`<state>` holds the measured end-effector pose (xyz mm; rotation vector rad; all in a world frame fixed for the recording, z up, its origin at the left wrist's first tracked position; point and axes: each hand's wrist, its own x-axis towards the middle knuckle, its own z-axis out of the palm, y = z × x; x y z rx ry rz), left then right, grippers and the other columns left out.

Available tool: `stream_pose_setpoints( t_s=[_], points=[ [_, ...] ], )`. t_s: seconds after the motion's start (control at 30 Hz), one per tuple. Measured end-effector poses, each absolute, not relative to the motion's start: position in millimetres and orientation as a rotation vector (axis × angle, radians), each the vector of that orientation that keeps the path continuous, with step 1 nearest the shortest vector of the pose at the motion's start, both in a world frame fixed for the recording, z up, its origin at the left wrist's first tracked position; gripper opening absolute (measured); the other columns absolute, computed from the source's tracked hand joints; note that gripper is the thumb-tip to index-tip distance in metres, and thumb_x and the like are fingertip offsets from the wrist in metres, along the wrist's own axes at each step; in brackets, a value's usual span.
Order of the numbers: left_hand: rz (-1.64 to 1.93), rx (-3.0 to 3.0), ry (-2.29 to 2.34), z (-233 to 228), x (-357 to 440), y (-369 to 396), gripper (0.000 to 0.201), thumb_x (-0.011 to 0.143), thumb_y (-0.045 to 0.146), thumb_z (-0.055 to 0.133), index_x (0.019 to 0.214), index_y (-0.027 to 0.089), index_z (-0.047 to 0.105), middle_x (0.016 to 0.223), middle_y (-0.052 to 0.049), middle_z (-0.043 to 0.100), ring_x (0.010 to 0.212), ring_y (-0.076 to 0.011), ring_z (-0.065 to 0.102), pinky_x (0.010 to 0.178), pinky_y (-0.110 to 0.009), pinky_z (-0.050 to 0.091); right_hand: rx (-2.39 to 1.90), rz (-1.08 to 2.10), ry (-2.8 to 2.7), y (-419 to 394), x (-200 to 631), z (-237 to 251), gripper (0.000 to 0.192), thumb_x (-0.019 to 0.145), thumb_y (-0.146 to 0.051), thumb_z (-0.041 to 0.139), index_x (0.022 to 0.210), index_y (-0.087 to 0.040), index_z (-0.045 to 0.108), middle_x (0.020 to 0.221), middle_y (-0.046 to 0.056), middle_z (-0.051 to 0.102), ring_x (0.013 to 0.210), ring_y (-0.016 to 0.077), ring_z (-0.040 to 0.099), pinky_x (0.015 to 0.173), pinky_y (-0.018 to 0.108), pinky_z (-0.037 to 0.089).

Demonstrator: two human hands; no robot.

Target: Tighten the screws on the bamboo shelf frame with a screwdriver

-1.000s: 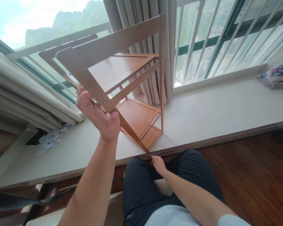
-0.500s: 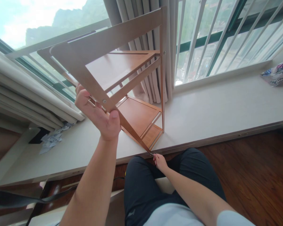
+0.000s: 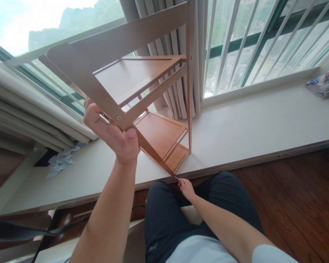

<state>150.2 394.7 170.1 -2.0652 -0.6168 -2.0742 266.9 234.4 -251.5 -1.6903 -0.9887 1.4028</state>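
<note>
A wooden shelf unit (image 3: 160, 82) with several tiers stands on the white window ledge. My left hand (image 3: 117, 137) is wrapped round its near upright post, just below a bolt head, with the thumb on the near face and the fingers behind. Low down at the foot of that post, my right hand (image 3: 185, 187) is closed in a pinch. Between its fingertips and the post runs a thin metal tool (image 3: 176, 178), like an Allen key, its end meeting the post. Most of this tool is hidden by the fingers.
The white ledge (image 3: 252, 124) runs along barred windows, with curtains (image 3: 168, 54) behind the shelf. Crumpled paper (image 3: 60, 160) lies at the left, striped cloth (image 3: 325, 83) at the right. My knees are close to the ledge edge; a dark strap (image 3: 24, 231) crosses lower left.
The top of the shelf unit has shifted slightly up and left in view, my left hand moving a little left with it. My right hand stays at the post's foot.
</note>
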Motion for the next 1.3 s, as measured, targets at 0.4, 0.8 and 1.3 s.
stream_pose_setpoints(
  t_s=[0.4,0.8,1.3],
  points=[
    [-2.047,-2.052,-0.705,169,149,400,0.095,0.073,0.105,0.047,0.133,0.031,0.035,0.143,-0.007,0.041,0.156,-0.0371,0.038,0.131,-0.069,0.028,-1.700,1.409,-0.953,232,264,-255,0.049,0.101,-0.056,0.043,0.063,-0.027,0.053,0.046,-0.003,0.049,0.049,0.0191,0.051,0.058,0.030,0.039],
    [-2.013,-1.982,-0.668,174,152,399,0.091,0.075,0.103,0.047,0.129,0.030,0.039,0.123,-0.006,0.042,0.125,-0.0287,0.053,0.120,-0.060,0.039,-1.699,1.423,-0.948,231,259,-258,0.051,0.102,-0.057,0.044,0.063,-0.026,0.055,0.045,-0.004,0.049,0.048,0.0181,0.051,0.057,0.029,0.039],
    [-1.956,-1.996,-0.503,174,147,404,0.092,0.082,0.096,0.046,0.134,0.021,0.043,0.126,-0.007,0.041,0.130,-0.0289,0.049,0.122,-0.065,0.032,-1.844,1.371,-1.142,229,263,-248,0.043,0.108,-0.040,0.041,0.075,-0.023,0.063,0.061,0.000,0.062,0.062,0.0184,0.060,0.063,0.027,0.041]
  ],
)
